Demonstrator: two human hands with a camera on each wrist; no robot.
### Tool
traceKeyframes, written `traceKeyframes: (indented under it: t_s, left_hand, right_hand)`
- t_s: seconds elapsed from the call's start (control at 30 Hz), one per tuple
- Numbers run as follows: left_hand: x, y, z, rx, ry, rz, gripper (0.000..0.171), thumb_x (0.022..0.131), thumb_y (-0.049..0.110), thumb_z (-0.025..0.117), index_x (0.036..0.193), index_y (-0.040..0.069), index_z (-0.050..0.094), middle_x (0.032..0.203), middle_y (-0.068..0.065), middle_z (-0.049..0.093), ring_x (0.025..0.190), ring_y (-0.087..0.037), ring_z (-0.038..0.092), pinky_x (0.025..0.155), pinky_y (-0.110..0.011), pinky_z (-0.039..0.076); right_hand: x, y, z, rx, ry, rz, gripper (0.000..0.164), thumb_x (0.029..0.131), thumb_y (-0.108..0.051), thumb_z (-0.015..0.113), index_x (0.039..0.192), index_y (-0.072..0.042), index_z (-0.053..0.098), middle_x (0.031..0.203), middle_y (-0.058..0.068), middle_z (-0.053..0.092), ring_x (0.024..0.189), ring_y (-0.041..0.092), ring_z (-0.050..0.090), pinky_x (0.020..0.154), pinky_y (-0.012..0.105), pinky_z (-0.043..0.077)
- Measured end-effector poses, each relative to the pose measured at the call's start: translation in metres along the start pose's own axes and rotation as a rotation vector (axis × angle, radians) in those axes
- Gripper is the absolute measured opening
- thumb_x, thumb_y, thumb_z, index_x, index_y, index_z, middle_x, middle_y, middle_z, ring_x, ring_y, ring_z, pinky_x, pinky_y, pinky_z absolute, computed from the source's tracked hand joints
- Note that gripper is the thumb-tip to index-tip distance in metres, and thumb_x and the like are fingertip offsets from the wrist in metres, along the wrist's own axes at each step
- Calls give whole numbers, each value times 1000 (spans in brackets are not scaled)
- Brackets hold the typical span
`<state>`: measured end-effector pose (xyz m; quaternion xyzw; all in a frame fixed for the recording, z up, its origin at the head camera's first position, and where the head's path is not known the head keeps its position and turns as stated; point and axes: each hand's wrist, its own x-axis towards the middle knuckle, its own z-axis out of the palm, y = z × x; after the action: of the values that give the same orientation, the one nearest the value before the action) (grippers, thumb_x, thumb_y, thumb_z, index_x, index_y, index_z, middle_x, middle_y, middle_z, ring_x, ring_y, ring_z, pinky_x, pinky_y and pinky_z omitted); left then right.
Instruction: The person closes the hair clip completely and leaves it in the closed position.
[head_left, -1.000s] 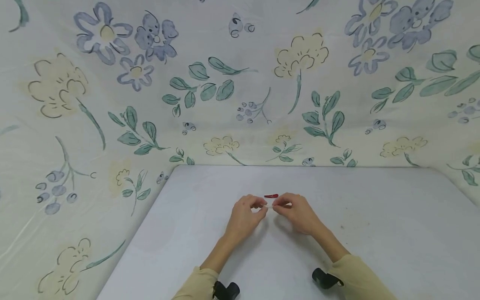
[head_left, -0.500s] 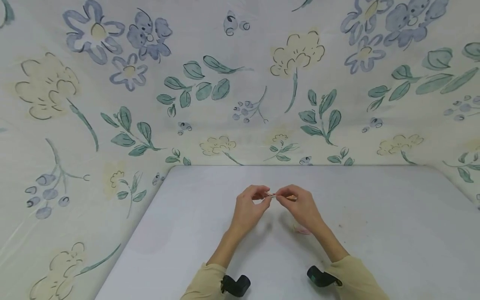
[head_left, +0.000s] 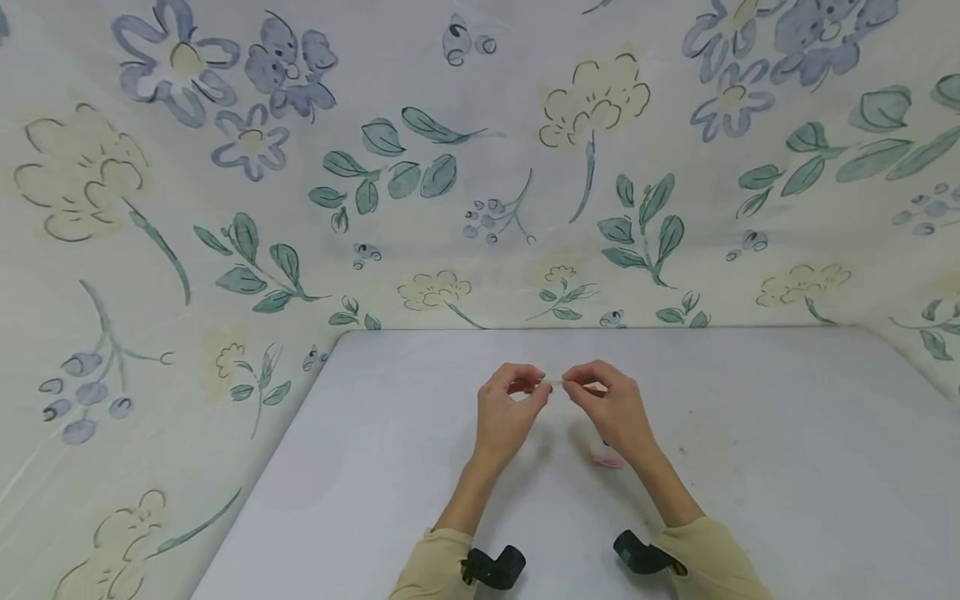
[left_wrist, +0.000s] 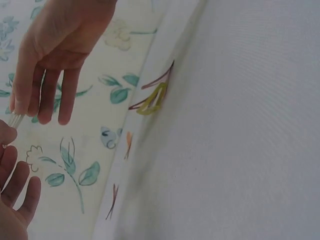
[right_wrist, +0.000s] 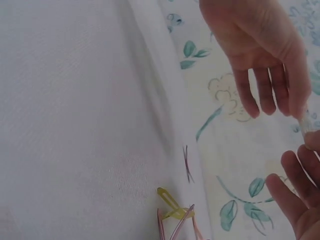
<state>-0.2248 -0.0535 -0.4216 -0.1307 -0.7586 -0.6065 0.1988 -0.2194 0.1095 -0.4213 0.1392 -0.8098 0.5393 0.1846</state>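
A thin, pale strip with lengthwise lines is stretched between my hands above the far middle of the table. My left hand pinches one end between thumb and forefinger, and my right hand pinches the other. In the left wrist view the strip looks nearly see-through, with the other fingers of both hands spread away from it. Below my right wrist lies a small heap with a pink piece. Close up, the heap includes a yellow loop shaped like a snap hair clip and thin pink bent pieces.
The white table ends at a straight far edge against a floral cloth. Tiny dark specks dot its right side. A black wrist camera is strapped at the left sleeve, another camera at the right.
Both hands have moved a little farther away with the pale strip and slightly apart. The red piece seen behind them earlier no longer shows; the pink piece near my right wrist has come into view.
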Motion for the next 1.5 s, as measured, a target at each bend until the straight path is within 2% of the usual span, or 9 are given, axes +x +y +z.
traceKeyframes:
  t_s: [0.13, 0.23, 0.43, 0.77, 0.87, 1.0, 1.23, 1.4, 1.5]
  left_hand:
    - [-1, 2, 1, -12, 23, -3, 11, 83, 4, 76, 93, 3, 71, 92, -9, 69, 84, -25, 65, 78, -34, 53]
    - [-2, 3, 0, 10, 18, 23, 10, 83, 5, 76, 92, 6, 71, 91, -7, 68, 83, -22, 66, 77, -29, 53]
    - [-3, 3, -2, 53, 38, 93, 9, 83, 5, 76, 89, 9, 71, 87, -3, 67, 79, -19, 66, 73, -30, 55]
    - [-1, 6, 2, 45, 46, 64, 8, 82, 6, 77, 89, 8, 72, 86, -3, 67, 80, -19, 66, 75, -43, 56]
    - [-1, 5, 4, 51, 54, 66, 8, 82, 5, 77, 88, 8, 72, 86, -3, 67, 80, -19, 66, 75, -41, 56]
    - [-2, 5, 4, 70, 62, 77, 8, 82, 6, 76, 88, 8, 71, 86, -2, 67, 80, -19, 66, 74, -31, 55]
    - [-2, 5, 5, 92, 60, 101, 8, 82, 7, 76, 88, 8, 71, 86, -2, 67, 81, -19, 65, 74, -37, 54]
    - [-5, 6, 6, 109, 73, 104, 7, 81, 7, 75, 86, 8, 71, 85, -2, 66, 80, -18, 63, 73, -27, 51]
    - [-8, 6, 9, 122, 91, 107, 6, 81, 7, 75, 83, 8, 70, 82, -1, 66, 79, -17, 61, 73, -27, 50]
  right_hand:
    - [0, -2, 1, 16, 16, -10, 11, 89, -5, 72, 99, -5, 68, 96, 7, 68, 93, 22, 64, 86, 42, 56]
    - [-1, -3, 4, 19, 40, -17, 11, 87, -4, 73, 97, -6, 67, 94, 7, 67, 92, 21, 64, 84, 40, 57]
    - [-3, -4, 11, 36, 82, -60, 12, 86, 0, 74, 94, -3, 66, 92, 8, 67, 87, 21, 65, 81, 38, 58]
    - [-7, -8, 12, -2, 116, -57, 13, 87, -1, 72, 97, -2, 64, 93, 9, 66, 88, 23, 66, 82, 44, 57]
    - [-6, -8, 12, -1, 123, -52, 13, 87, -1, 72, 97, -2, 63, 93, 9, 66, 87, 22, 65, 81, 43, 58]
    - [-6, -7, 12, -4, 128, -51, 13, 87, -1, 72, 97, -3, 63, 94, 9, 66, 87, 21, 65, 81, 43, 58]
    - [-6, -7, 13, -13, 148, -76, 14, 87, -1, 72, 96, -3, 63, 93, 9, 66, 86, 22, 65, 81, 44, 58]
    - [-9, -6, 14, -45, 176, -82, 14, 85, 0, 74, 95, -2, 63, 91, 9, 66, 85, 22, 66, 81, 44, 58]
    - [-11, -5, 14, -52, 206, -92, 14, 84, 1, 75, 92, -2, 64, 89, 9, 67, 84, 22, 67, 81, 44, 58]
